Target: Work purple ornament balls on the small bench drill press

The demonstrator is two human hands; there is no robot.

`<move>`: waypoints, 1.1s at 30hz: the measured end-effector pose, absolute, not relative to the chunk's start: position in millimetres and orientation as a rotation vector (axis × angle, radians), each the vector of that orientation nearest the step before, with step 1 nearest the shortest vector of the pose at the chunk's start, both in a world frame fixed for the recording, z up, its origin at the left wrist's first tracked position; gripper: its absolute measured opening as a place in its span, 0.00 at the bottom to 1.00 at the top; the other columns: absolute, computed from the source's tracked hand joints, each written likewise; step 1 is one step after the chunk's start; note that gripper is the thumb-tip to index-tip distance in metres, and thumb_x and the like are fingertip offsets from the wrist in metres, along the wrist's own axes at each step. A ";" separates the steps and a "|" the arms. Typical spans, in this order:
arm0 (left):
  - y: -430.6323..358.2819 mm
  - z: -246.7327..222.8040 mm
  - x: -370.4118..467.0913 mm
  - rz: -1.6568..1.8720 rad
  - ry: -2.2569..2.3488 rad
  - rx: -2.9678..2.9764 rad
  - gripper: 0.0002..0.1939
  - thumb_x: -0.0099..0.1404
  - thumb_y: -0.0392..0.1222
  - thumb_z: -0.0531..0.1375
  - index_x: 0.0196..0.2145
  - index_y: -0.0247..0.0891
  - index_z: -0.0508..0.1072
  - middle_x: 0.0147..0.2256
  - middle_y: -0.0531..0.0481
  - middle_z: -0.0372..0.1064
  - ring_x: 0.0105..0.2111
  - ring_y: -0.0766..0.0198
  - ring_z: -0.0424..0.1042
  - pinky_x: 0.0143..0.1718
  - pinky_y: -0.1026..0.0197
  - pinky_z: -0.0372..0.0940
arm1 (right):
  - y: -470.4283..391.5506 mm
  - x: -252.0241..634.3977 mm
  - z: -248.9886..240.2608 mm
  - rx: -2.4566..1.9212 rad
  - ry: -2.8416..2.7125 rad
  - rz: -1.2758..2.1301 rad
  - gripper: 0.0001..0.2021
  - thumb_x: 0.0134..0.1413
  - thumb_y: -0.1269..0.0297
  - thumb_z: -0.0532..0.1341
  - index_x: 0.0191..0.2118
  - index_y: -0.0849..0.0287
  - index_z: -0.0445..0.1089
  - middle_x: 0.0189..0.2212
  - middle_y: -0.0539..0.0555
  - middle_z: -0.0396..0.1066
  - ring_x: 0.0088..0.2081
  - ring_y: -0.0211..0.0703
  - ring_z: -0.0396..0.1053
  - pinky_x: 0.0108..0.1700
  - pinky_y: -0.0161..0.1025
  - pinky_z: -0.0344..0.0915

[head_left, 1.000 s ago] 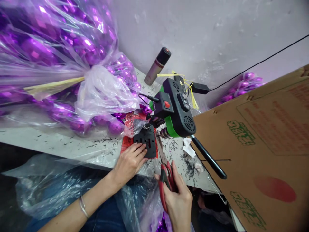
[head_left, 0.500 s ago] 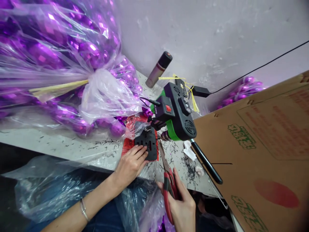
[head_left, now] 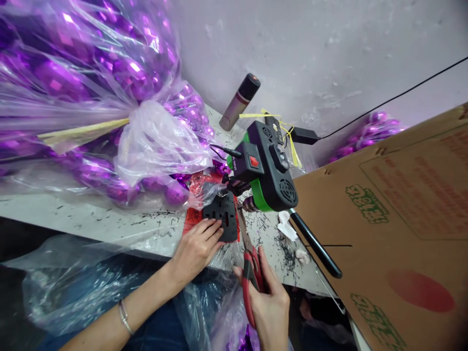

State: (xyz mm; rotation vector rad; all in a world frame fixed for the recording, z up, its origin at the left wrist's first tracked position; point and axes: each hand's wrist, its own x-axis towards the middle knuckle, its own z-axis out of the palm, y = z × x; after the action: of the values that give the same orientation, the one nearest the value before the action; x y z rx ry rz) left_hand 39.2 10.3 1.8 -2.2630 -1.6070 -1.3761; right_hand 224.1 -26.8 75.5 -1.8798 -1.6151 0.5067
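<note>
My left hand point(head_left: 199, 243) lies with its fingers stretched flat over the near left edge of a black slotted plate point(head_left: 229, 229). A red sheet point(head_left: 190, 218) shows under and around the plate. In my right hand point(head_left: 268, 297) is a pair of scissors point(head_left: 252, 273) with red and black handles. Their blades point away from me, close together, along the plate's right edge. The tips reach near the chuck of a black and green drill-like machine point(head_left: 268, 163) with a red switch. Its chuck points left over the plate, and whether blades and chuck touch I cannot tell.
Clear bags of shiny purple balls point(head_left: 91, 170) fill the left side. A spray can point(head_left: 239, 102) stands behind the machine. A black bar point(head_left: 316, 243) extends at the right before a large cardboard box point(head_left: 395, 219). Short black clippings point(head_left: 287, 251) litter the white table point(head_left: 153, 234).
My right hand and the scissors have shifted slightly left and up. My left hand still rests on the black plate. The whole view has moved a little.
</note>
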 end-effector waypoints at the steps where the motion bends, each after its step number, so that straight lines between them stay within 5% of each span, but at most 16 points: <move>1: 10.3 2.1 39.2 -1.376 -1.607 -2.260 0.12 0.69 0.39 0.57 0.46 0.31 0.75 0.47 0.43 0.76 0.49 0.56 0.74 0.51 0.51 0.72 | -27.2 225.2 75.0 -1.878 -1.625 0.490 0.37 0.42 0.48 0.69 0.57 0.63 0.70 0.46 0.60 0.78 0.41 0.50 0.79 0.44 0.37 0.74; 33: 9.6 1.4 39.9 -1.352 -1.628 -2.275 0.12 0.69 0.39 0.57 0.46 0.32 0.76 0.48 0.44 0.75 0.50 0.56 0.73 0.52 0.52 0.71 | -17.3 235.5 78.1 -1.837 -1.843 0.169 0.31 0.48 0.50 0.65 0.55 0.65 0.72 0.41 0.59 0.80 0.35 0.47 0.79 0.37 0.33 0.74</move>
State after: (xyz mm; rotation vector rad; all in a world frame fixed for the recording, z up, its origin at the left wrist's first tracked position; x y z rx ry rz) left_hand 39.9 9.6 1.4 -2.2748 -1.6280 -1.3521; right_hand 235.5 -17.3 78.1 -1.8369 -1.8427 0.1695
